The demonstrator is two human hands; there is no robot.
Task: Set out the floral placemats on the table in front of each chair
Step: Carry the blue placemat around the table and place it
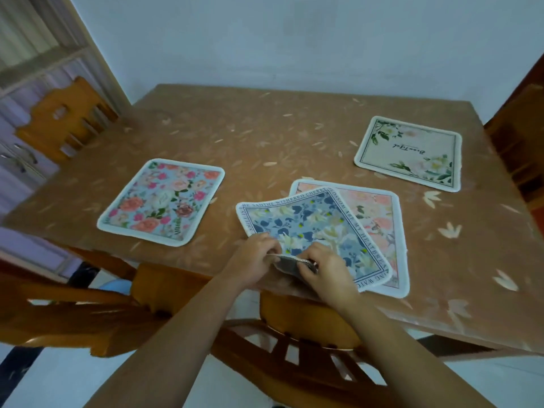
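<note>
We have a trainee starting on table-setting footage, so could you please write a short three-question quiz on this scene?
1. How many placemats lie on the table?
2. True or false: the blue placemat lies apart from the peach placemat.
3. What do the left hand and right hand pinch? A. a cup. B. the blue placemat's near corner. C. a spoon.

Key
1. Four.
2. False: it overlaps the peach placemat.
3. B: the corner is lifted, showing its grey underside.
</note>
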